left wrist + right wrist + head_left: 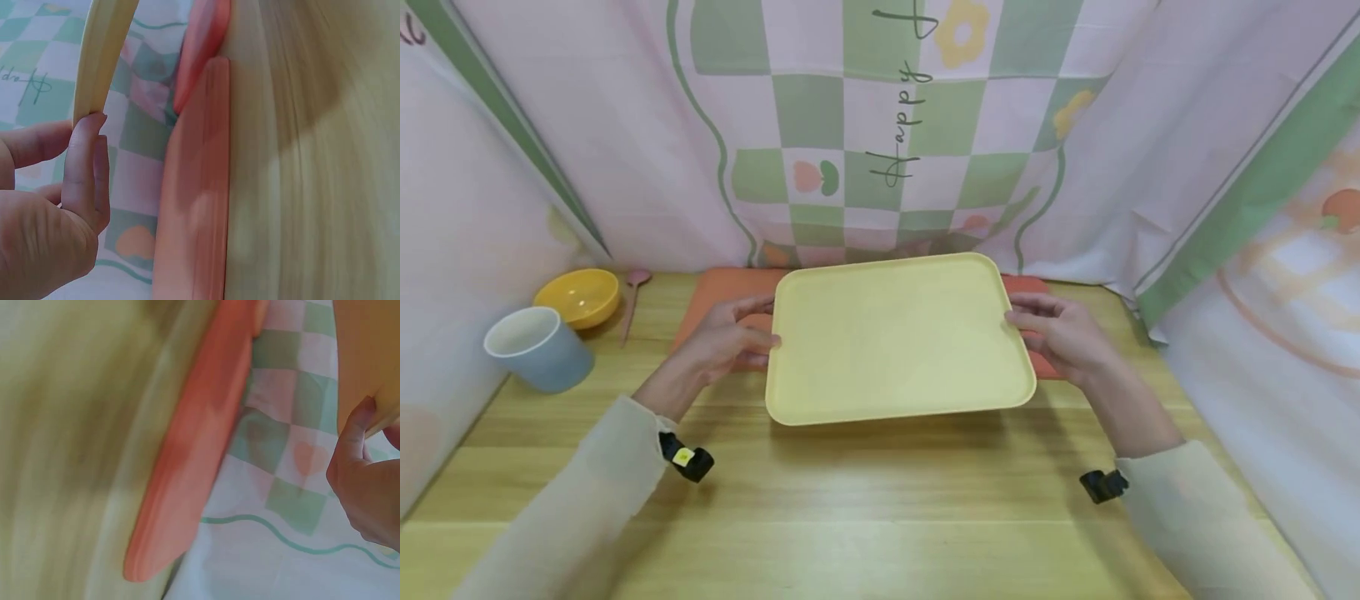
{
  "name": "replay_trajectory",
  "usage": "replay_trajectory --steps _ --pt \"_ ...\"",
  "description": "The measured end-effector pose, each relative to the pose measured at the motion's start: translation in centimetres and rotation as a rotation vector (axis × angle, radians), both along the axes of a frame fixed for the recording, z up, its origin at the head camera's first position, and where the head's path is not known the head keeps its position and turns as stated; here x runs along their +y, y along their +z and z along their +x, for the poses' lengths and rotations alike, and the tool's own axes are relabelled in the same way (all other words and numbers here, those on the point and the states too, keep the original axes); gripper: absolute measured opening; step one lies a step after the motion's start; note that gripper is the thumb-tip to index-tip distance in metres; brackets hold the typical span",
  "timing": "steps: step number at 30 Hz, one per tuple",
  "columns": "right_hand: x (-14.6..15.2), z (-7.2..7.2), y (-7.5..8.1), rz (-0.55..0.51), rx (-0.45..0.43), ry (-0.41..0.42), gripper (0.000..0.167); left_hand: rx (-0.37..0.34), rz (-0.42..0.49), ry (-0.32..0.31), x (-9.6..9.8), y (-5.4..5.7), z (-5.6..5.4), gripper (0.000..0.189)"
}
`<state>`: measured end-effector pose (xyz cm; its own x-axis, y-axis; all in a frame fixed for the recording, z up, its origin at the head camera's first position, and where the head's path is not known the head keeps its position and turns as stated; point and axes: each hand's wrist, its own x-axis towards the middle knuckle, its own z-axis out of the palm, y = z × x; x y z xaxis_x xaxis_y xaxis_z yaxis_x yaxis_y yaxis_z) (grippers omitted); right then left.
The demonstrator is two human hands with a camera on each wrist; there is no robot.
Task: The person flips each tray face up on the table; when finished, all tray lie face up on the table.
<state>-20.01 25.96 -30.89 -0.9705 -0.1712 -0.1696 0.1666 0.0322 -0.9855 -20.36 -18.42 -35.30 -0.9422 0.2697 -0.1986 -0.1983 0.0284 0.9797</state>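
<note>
Checked green-and-white cloth (808, 108) hangs behind your yellow tray (898, 342), which you're holding up off the wooden table (880, 517). Your left hand (726, 337) pinches one short side and your right hand (1063, 333) pinches the other, well apart, which I'd guess keeps it balanced. Lower down, an orange piece (715, 296) and a red piece (1027, 285) peek out past the tray's left and right ends. Blue cup (553, 358), yellow bowl (578, 304) and pink spoon (631, 306) sit left of the tray, probably so they don't crowd your grip.
</note>
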Motion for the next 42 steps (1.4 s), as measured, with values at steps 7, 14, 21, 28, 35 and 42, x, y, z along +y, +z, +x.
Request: replay_trajectory --steps 7,14,21,28,35,42 --pt "-0.7 -0.1 -1.5 0.110 0.007 0.033 0.059 0.006 -0.083 -0.031 -0.9 -0.6 0.2 0.074" --pt "-0.7 -0.1 -3.1 0.206 -0.018 0.074 0.050 0.019 -0.104 -0.051 -1.2 -1.3 0.4 0.067" --pt "-0.7 0.2 -4.1 0.222 -0.043 0.123 0.062 0.049 -0.168 -0.016 -1.0 -2.2 0.6 0.050" --pt "-0.8 0.5 -5.0 0.275 -0.066 0.193 0.056 0.025 -0.181 0.023 -1.1 -3.1 0.8 0.042" --pt "-1.0 0.9 -5.5 0.342 -0.083 0.208 0.043 0.003 -0.212 0.039 -1.2 -3.7 1.3 0.040" --pt "-1.4 1.2 -6.2 0.353 -0.121 0.230 0.030 -0.042 -0.218 0.008 -1.6 -4.1 1.7 0.037"
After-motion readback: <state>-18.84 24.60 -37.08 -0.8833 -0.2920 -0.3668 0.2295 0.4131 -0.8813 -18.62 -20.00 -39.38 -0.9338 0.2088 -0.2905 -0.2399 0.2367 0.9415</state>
